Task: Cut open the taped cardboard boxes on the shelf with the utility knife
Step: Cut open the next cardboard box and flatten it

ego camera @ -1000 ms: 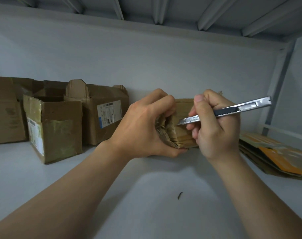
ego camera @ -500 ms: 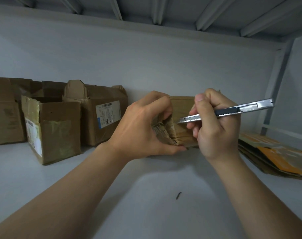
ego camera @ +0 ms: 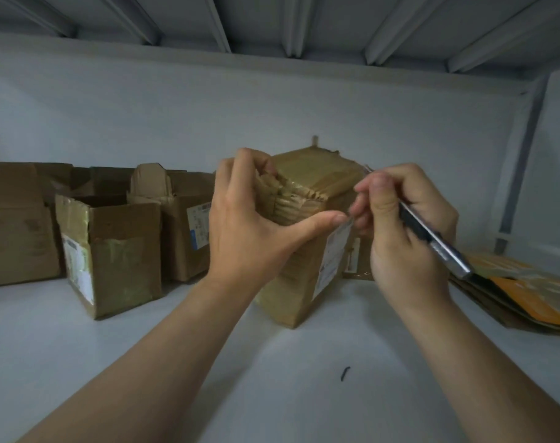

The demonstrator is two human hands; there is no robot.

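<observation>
A small brown taped cardboard box (ego camera: 291, 282) stands on the white shelf (ego camera: 272, 378), one corner turned toward me, with a white label on its right face. My left hand (ego camera: 250, 225) grips its crumpled upper left edge, the thumb stretched across the front corner. My right hand (ego camera: 403, 231) holds the metal utility knife (ego camera: 438, 244) like a pen. The handle points down and to the right. The blade end sits at the box's upper right edge, hidden behind my fingers.
Three opened cardboard boxes stand at the left: one far left (ego camera: 16, 225), one with a flap up (ego camera: 112, 251), one labelled (ego camera: 189, 225). Flattened cardboard with orange print (ego camera: 521, 292) lies at the right. A small dark scrap (ego camera: 345, 373) lies on the shelf in front.
The box now stands taller and closer, with its top in view. My right hand has swung the knife from pointing left across the box to slanting down-right, its blade end at the box's right edge.
</observation>
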